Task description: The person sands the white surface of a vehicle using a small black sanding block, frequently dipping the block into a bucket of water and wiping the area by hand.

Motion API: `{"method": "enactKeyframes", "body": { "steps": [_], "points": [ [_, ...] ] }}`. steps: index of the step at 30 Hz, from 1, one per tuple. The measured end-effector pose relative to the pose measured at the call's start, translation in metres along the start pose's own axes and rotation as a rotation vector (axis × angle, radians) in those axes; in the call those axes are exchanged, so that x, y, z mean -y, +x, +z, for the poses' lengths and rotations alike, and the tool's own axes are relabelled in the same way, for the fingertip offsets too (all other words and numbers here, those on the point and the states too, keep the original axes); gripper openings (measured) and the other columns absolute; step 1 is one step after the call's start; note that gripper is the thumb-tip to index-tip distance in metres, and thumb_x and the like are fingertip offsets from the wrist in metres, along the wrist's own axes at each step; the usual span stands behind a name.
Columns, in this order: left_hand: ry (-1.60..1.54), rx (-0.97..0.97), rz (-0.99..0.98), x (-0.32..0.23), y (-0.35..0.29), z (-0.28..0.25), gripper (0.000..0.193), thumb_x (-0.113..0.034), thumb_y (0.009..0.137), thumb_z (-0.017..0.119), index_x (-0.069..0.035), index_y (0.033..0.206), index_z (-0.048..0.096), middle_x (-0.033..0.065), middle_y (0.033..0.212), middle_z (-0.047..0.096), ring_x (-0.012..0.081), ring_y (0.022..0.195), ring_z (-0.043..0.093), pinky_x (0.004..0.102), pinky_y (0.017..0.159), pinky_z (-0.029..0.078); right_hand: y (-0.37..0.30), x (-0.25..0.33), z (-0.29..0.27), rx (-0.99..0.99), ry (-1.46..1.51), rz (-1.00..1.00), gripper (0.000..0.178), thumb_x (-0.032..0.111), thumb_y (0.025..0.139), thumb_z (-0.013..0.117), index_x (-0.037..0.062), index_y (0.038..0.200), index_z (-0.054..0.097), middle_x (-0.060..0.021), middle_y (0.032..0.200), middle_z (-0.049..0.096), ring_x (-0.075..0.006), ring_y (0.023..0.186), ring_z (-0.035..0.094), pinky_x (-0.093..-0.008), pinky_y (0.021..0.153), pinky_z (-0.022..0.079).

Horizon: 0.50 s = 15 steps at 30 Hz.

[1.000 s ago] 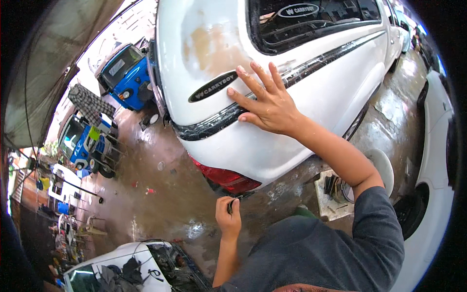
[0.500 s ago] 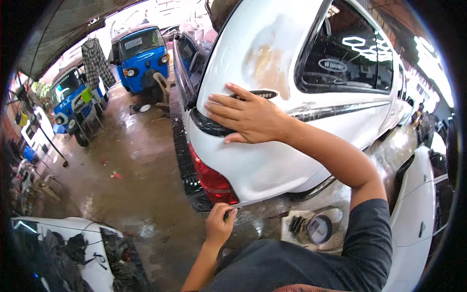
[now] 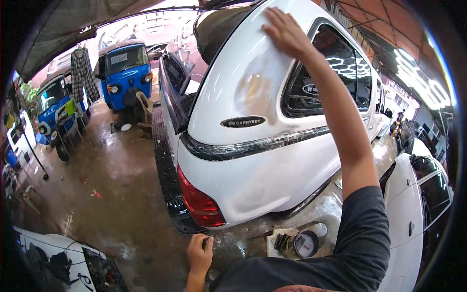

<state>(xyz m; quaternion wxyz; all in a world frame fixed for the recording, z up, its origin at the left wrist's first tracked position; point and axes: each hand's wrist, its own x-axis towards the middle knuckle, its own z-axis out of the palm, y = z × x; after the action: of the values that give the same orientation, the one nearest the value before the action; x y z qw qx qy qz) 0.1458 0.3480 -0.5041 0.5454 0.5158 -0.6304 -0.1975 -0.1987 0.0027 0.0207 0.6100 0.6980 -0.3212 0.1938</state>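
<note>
My right hand point(image 3: 288, 35) lies flat on the upper rear of the white pickup canopy point(image 3: 253, 41), above the side window point(image 3: 306, 97). Its fingers are stretched out. Below it the paint has a sanded patch point(image 3: 254, 90), tan in the middle and grey around. An oval black badge point(image 3: 243, 121) sits under that patch, over a black trim strip point(image 3: 219, 150). Low down, near the red tail light point(image 3: 199, 202), my left hand point(image 3: 199, 250) is closed around a small dark piece, mostly hidden by the fingers.
A round tub point(image 3: 306, 244) stands on a pale board by the rear wheel, with dark pieces beside it. White cars stand at the right point(image 3: 413, 228) and lower left point(image 3: 92, 250). Blue three-wheelers point(image 3: 125, 78) are parked behind. The floor point(image 3: 116, 194) looks wet.
My right hand has moved up from beside the badge to the canopy's upper corner, uncovering the badge and trim. My left hand stays low, closed. The view has shifted.
</note>
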Motion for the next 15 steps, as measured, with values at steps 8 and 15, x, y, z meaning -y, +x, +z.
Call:
{"method": "enactKeyframes", "body": {
  "steps": [8,15],
  "points": [
    [0.038,0.014,-0.023,0.007,-0.006,-0.003,0.017,-0.014,0.093,0.076,-0.001,0.096,0.065,0.0172,0.099,0.067,0.0382,0.090,0.067,0.0432,0.079,0.054,-0.009,-0.060,0.057,-0.127,0.051,0.407,0.055,0.042,0.111,0.039,0.0063,0.153,0.047,-0.0327,0.163,0.035,-0.0486,0.153,0.031,-0.0559,0.125,0.024],
    [0.037,0.122,-0.045,0.000,0.006,-0.003,0.016,-0.013,0.093,0.076,-0.001,0.096,0.067,0.0171,0.099,0.067,0.0368,0.090,0.067,0.0414,0.080,0.054,-0.046,0.074,-0.010,-0.176,0.356,0.499,0.081,0.052,0.108,0.043,-0.0085,0.159,0.029,-0.0319,0.167,0.027,-0.0449,0.157,0.023,-0.0515,0.129,0.014]
  ]
}}
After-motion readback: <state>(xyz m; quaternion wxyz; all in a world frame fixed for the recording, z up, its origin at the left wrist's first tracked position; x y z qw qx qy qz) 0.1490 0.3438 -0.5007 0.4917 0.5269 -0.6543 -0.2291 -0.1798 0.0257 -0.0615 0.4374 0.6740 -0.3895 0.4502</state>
